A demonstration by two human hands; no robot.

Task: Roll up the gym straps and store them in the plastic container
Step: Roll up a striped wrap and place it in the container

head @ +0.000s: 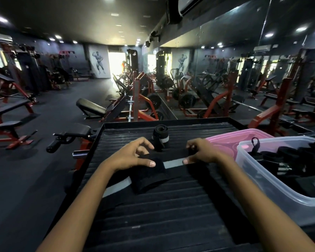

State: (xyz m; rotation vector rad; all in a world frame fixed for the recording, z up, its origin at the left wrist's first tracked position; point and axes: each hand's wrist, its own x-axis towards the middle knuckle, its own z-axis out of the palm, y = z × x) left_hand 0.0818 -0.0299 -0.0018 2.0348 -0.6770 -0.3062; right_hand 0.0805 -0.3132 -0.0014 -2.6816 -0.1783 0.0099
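- Black gym strap (149, 177) with grey stripe, flat on the ribbed black tabletop (171, 215), pinched by both hands.
- Left hand (135, 157) and right hand (202, 151) apart, at separate spots along it.
- Rolled strap (160, 136) upright just beyond.
- Clear plastic container (273, 180) holding straps at right, beside pink lid (231, 140).

Container (273, 180) cut off at right edge; white logo inside partly cropped, unreadable; both forearms cropped at bottom.
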